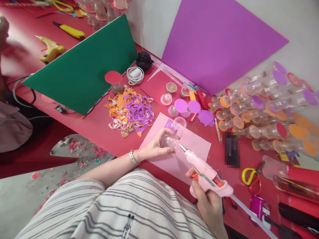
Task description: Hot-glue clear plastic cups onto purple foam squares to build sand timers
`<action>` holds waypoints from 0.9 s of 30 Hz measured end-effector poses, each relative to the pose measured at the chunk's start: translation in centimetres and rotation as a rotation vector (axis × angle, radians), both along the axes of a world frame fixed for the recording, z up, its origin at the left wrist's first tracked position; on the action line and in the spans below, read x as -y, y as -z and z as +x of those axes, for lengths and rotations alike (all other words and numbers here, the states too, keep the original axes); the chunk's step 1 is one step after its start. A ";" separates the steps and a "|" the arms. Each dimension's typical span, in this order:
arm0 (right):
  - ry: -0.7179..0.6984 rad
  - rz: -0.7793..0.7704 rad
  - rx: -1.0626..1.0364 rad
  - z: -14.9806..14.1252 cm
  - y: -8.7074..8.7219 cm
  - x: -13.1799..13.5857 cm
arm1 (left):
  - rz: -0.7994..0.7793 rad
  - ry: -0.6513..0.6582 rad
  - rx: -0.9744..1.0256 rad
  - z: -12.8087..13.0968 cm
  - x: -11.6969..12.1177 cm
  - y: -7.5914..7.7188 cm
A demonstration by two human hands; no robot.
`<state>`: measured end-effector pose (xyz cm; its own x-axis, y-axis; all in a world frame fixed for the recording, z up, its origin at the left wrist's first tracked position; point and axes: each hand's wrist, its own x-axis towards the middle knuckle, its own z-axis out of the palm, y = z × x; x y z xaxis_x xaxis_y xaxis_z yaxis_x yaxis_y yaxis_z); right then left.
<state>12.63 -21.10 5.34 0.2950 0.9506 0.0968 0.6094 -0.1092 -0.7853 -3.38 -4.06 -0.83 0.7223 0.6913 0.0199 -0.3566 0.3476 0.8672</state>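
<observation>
A small clear plastic cup (169, 140) is held in my left hand (159, 146), its round face turned toward the right. My right hand (208, 199) grips a pink glue gun (203, 167) by the handle, with the fingers near its orange trigger. The gun's metal nozzle points up and left, close to the cup's rim; whether they touch I cannot tell. From the gun's back end a long glue stick (249, 212) sticks out. Under both hands lies a pink sheet (199, 142), with another clear cup (179, 122) and a purple paper square (170, 125) at its far edge.
Orange and purple paper scraps (139, 111) are heaped at left, before a standing green board (92, 63). Stacked cups with paper discs (261, 103) stand at right, near scissors (253, 179). A purple board (219, 39) leans on the wall. A yellow glue gun (51, 49) lies far left.
</observation>
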 end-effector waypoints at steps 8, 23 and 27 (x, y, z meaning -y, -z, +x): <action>0.014 0.088 -0.089 -0.6 -1.1 -1.5 | 0.206 -0.111 -0.085 0.1 -0.2 0.2; 0.093 0.039 -0.076 -0.5 -0.6 -1.5 | 0.317 -0.133 -0.173 -0.1 0.0 0.6; 0.073 0.036 -0.038 -0.6 -0.7 -1.6 | 0.458 -0.226 -0.243 -0.3 -0.4 0.6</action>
<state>12.00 -19.51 6.07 0.3678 0.9224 0.1179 0.5701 -0.1235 -0.8122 -3.72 -3.66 -1.39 0.5786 0.7890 0.2064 -0.1502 -0.1457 0.9779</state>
